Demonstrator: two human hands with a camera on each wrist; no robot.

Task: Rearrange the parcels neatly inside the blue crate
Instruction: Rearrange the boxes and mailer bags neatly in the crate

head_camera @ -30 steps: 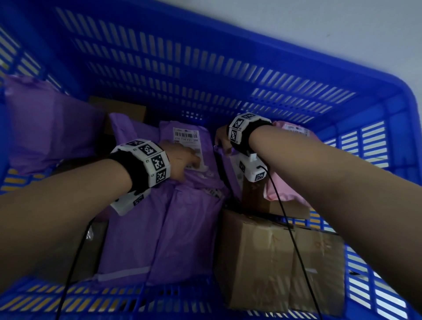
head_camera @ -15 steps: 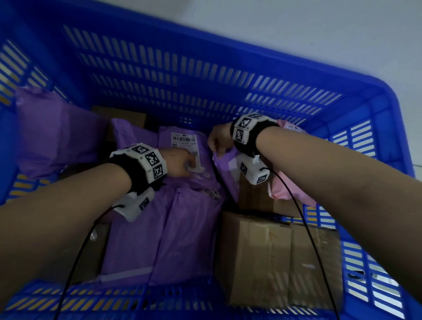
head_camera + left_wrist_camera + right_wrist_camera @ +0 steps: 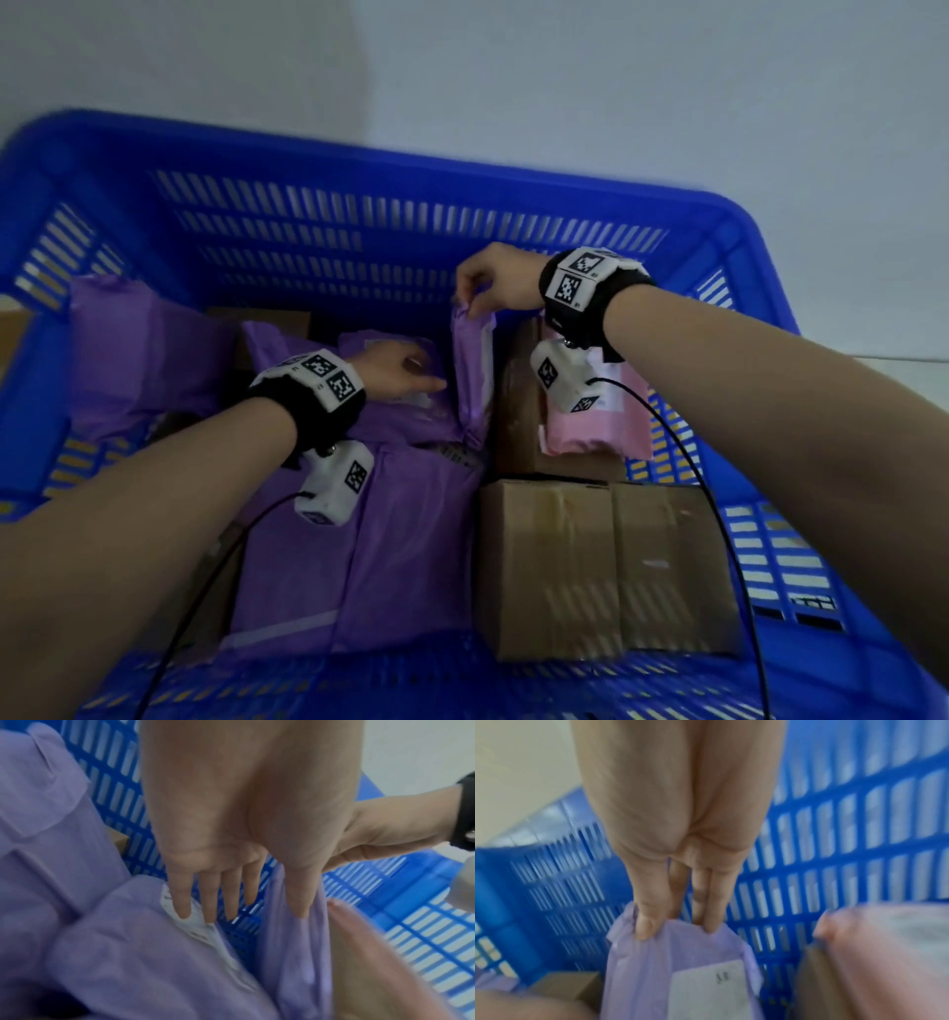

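1. Above: my right hand (image 3: 495,277) pinches the upright purple parcel (image 3: 473,370) by its top edge, inside the blue crate (image 3: 359,154).
2. Left hand (image 3: 395,371): fingers straight, resting on flat purple parcel (image 3: 405,411).

Dim, bluish and soft overall. Brightest on the pale wall (image 3: 616,77) at the far side. Deep shadow inside the slatted blue plastic crate (image 3: 390,169). Wide-angle bending at head-view edges. Heavy motion blur in both wrist views, worst near the lens.
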